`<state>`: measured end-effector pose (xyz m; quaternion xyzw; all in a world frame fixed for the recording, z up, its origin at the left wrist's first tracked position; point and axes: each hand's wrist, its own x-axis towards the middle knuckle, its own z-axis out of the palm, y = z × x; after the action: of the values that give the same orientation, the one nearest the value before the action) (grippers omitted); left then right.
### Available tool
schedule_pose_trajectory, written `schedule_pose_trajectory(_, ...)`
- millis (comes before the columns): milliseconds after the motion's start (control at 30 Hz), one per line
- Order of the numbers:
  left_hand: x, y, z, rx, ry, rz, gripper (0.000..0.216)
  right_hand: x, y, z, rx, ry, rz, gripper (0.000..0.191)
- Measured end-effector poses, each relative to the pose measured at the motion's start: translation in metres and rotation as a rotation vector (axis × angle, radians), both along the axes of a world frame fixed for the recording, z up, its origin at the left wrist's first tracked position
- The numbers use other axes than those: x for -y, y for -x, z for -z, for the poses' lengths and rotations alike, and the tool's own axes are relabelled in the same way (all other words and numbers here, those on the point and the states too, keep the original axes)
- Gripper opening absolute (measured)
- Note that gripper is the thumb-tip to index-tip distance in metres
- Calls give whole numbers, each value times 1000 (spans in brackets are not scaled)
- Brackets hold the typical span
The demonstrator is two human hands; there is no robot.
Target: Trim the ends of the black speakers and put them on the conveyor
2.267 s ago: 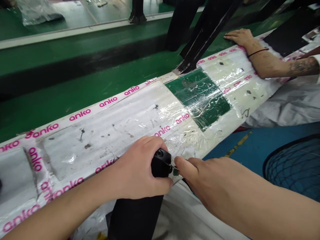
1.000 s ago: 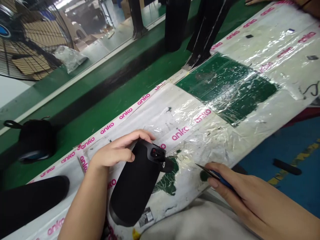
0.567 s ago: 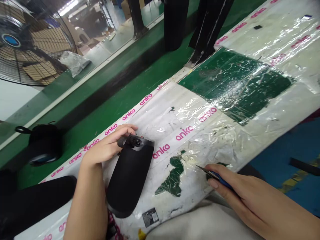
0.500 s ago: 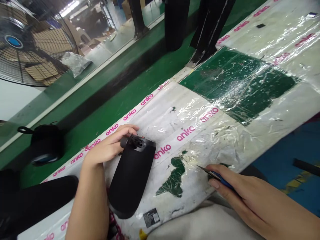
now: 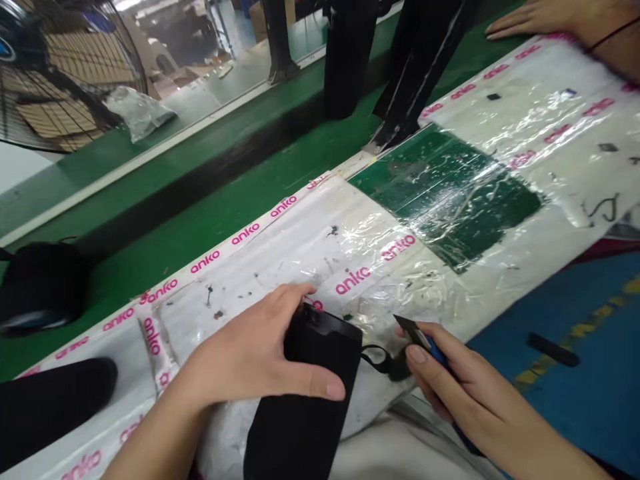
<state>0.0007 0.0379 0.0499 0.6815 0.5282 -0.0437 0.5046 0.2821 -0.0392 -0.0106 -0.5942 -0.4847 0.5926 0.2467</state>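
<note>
My left hand [image 5: 260, 357] lies over the top end of a black fabric-covered cylinder [image 5: 305, 407], thumb across its front, gripping it on the white taped bench [image 5: 280, 247]. A thin black strap [image 5: 383, 360] hangs off the cylinder's top towards the right. My right hand [image 5: 460, 393] is closed on a small blue-handled blade [image 5: 417, 333], whose dark tip points up and left, close to the strap.
Pink "anko" tape [image 5: 210, 257] edges the bench, and a green patch under clear film [image 5: 450, 193] lies further right. Another person's hand [image 5: 535, 19] rests at the top right. More black cylinders [image 5: 40, 293] sit left. A fan [image 5: 60, 73] stands beyond the green belt [image 5: 200, 200].
My left hand has turned the cylinder and drawn it nearer, now covering its top end. The strap now hangs out to the right, and the blade has come up beside it.
</note>
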Motion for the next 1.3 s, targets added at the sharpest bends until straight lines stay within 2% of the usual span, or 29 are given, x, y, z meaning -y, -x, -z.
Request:
schedule_pose_trajectory(100,13,-17,3,-63,-12,-70,142,-1,3,1,-163,139,189,42)
schedule_pose_trajectory(200,22,-29,1,-122,-6,-104,151,-3,3,2,-221,166,229,44)
schedule_pose_trajectory(467,43,-36,3,-91,-51,-189,136,-6,-1,3,-275,178,210,44)
schedule_pose_trajectory(567,52,-35,5,-37,-35,-190,124,-5,-2,3,-293,177,214,44)
schedule_pose_trajectory(667,65,-33,6,16,-56,-285,113,-3,-4,5,-311,169,214,43)
schedule_pose_trajectory(733,76,-35,5,-14,-176,-387,106,-1,-6,8,-321,173,211,45)
schedule_pose_trajectory(800,87,-42,3,-107,-430,-435,98,1,-7,11,-323,183,210,47)
schedule_pose_trajectory(900,97,-62,3,-398,-837,-360,89,1,-9,14,-302,178,188,48)
schedule_pose_trajectory(967,98,-75,6,-578,-929,-246,86,1,-11,15,-293,167,154,47)
schedule_pose_trajectory(1033,96,-81,8,-611,-935,-122,82,-1,-12,14,-295,163,123,48)
schedule_pose_trajectory(1100,92,-79,10,-529,-916,-43,82,-1,-12,12,-297,158,106,48)
schedule_pose_trajectory(1300,80,-65,9,-411,-812,-28,91,1,-10,9,-272,140,80,46)
